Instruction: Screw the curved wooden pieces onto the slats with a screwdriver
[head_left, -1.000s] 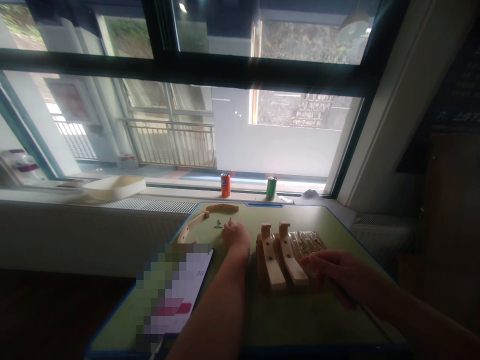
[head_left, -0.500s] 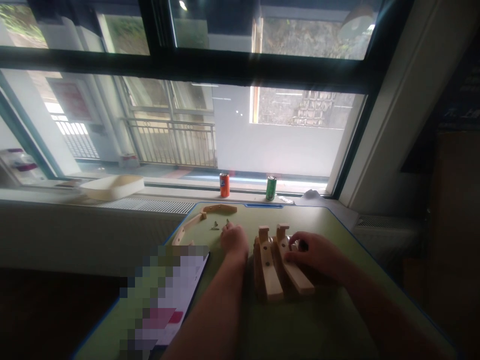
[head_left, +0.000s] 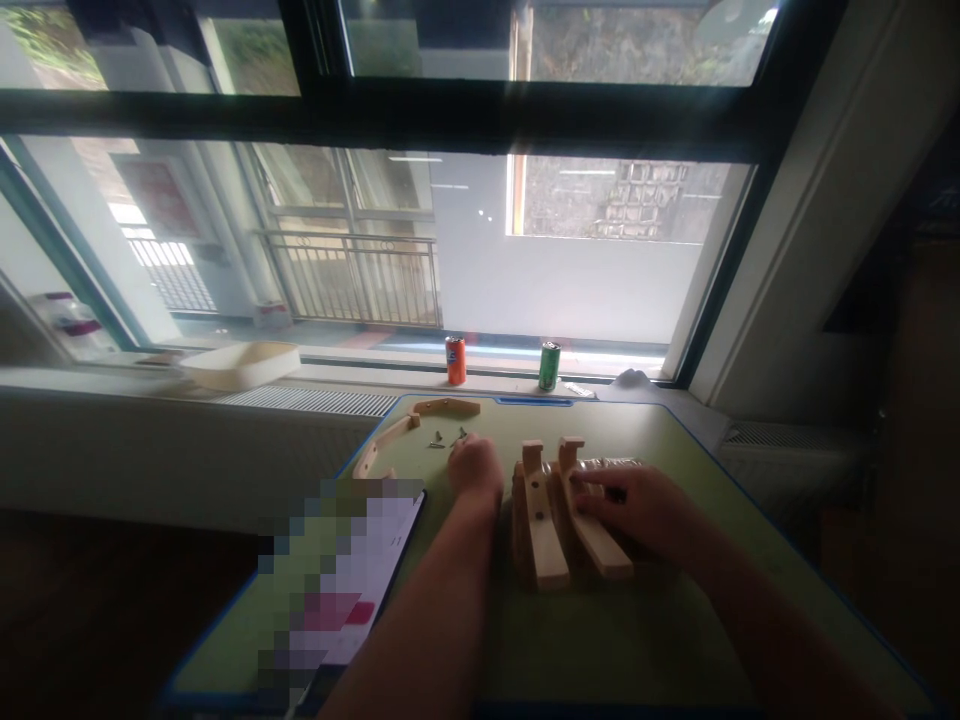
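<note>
I saw the right hand [head_left: 637, 508] move forward and inward, from beside the near half of the hooked wooden piece [head_left: 604, 548] at its left to touching it higher up. That piece's near end swung out from the neighbouring piece [head_left: 551, 558].

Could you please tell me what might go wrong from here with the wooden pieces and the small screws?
The small screws lie loose close to the left hand, so a stray brush of that hand could scatter them. The right hand is at the right wooden piece, which lies near the left wooden piece; an uneven push might knock the two together.
</note>
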